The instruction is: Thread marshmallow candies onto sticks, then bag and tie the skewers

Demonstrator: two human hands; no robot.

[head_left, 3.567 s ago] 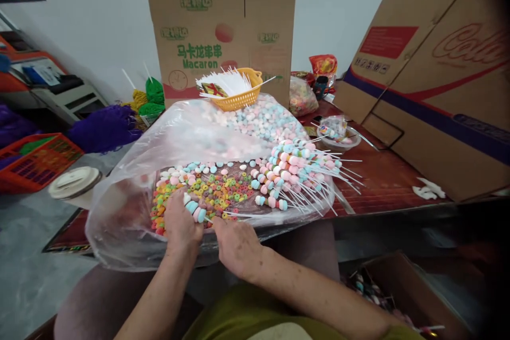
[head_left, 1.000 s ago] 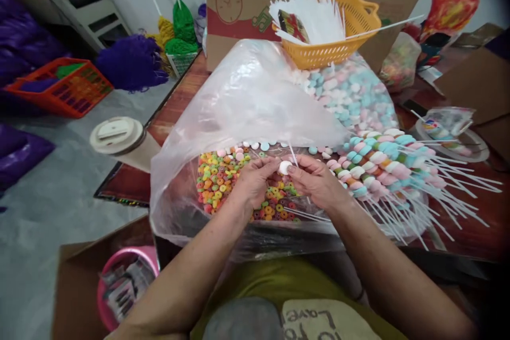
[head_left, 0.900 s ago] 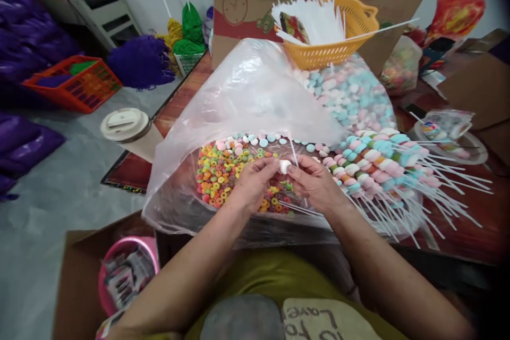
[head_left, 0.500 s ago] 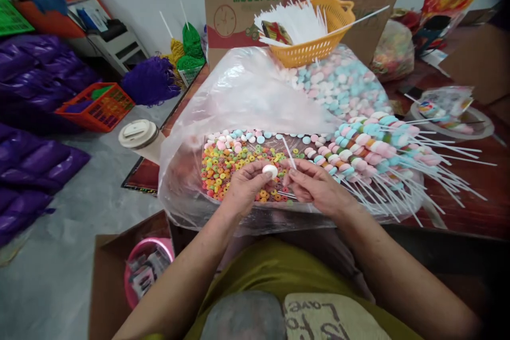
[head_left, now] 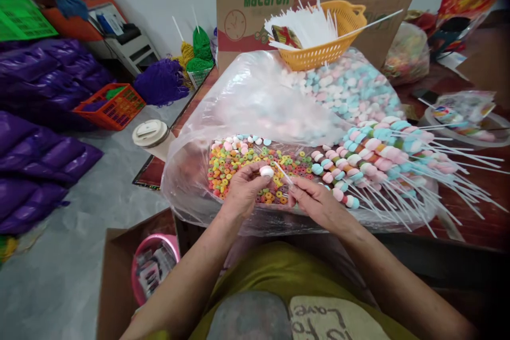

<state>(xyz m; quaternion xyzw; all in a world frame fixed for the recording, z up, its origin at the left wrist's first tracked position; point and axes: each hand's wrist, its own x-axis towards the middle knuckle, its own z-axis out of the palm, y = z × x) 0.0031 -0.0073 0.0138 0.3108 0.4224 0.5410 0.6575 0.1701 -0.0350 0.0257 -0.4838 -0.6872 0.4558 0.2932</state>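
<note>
My left hand (head_left: 244, 191) pinches a white and pink marshmallow candy (head_left: 266, 171) between thumb and fingertips. My right hand (head_left: 314, 200) grips a thin white stick (head_left: 283, 173) whose tip points at the candy from the right. Both hands hover over a tray of coloured ring candies (head_left: 239, 162) lined with a clear plastic bag (head_left: 255, 101). A heap of finished candy skewers (head_left: 382, 151) lies to the right of my right hand.
A yellow basket (head_left: 326, 50) of white sticks sits on a bag of pastel marshmallows (head_left: 346, 90). A "Macaron" cardboard box (head_left: 255, 5) stands behind. A lidded jar (head_left: 150, 135), orange crate (head_left: 111, 106), purple bags (head_left: 35, 143) and pink bucket (head_left: 153, 268) lie left and below.
The candy was on the stick between both hands; now my left hand holds it apart, the stick tip aimed at it. The camera view has shifted slightly.
</note>
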